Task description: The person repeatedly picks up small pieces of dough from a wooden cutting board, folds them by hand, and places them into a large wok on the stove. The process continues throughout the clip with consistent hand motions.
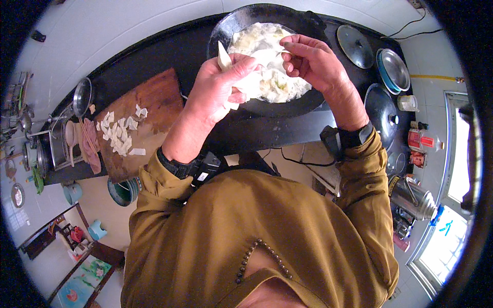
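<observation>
Over a large black wok (227,29), my left hand (225,79) grips a stack of thin, pale dough sheets (246,85), with one pointed corner sticking up past the thumb. My right hand (310,61) pinches the edge of a pale dough piece (269,57) between thumb and fingers, to the right of the left hand. Whether that piece is still joined to the stack I cannot tell. Below both hands, whitish, bubbling food (283,90) with some green bits fills the middle of the wok.
A wooden cutting board (154,96) at left carries loose dough pieces (117,133). Beside it lie a pink cloth (90,142) and a wooden spoon (71,138). On the right stand a domed lid (381,115), a flat lid (354,46), metal basins (394,71) and a thermos (414,198).
</observation>
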A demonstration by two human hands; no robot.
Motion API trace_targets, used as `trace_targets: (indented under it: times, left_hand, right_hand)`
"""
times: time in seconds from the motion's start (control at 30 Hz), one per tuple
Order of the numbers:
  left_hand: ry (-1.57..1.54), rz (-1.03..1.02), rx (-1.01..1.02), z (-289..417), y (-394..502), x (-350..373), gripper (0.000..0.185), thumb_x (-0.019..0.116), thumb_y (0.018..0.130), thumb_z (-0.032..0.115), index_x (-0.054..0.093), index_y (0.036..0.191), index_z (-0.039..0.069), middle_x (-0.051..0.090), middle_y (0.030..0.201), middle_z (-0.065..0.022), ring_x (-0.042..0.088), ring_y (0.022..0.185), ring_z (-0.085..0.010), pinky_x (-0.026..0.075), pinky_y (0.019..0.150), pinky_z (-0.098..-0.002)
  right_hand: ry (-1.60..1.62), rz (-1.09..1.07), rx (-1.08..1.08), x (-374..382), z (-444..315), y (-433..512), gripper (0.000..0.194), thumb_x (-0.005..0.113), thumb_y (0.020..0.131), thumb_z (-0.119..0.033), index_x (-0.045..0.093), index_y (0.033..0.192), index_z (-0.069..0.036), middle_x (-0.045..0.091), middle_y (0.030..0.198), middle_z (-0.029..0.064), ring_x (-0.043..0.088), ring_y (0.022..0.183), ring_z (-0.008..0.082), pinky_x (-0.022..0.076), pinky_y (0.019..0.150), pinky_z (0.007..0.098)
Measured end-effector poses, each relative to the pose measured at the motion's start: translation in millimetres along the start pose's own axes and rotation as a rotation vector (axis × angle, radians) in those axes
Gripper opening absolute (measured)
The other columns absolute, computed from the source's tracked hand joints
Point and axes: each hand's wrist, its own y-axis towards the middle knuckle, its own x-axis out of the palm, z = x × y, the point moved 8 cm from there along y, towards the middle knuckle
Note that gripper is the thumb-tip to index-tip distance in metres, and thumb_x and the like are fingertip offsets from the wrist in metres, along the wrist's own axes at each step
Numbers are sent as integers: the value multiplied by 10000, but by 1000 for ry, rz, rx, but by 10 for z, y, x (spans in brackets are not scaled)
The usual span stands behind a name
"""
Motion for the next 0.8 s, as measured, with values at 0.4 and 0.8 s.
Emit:
trace_targets:
  times: [0.4, 0.8]
  left_hand:
    - [-127, 142, -42, -131, 105, -405, 247, 537, 905, 203, 588, 1031, -3, 543, 766, -15, 468, 613, -52, 306, 409, -161]
    - [-118, -51, -17, -80, 91, -190, 204, 578, 890, 153, 606, 1022, 0, 584, 813, -41, 525, 653, -76, 331, 431, -161]
  right_hand:
    - [-361, -14, -259, -238, -104, 492, 161, 616, 846, -142, 612, 950, -19, 653, 814, 62, 615, 715, 129, 470, 614, 242]
    - [-151, -350, -30, 387, 287, -97, 271, 580, 885, -157, 576, 1101, 6, 624, 936, 57, 602, 815, 146, 494, 697, 245]
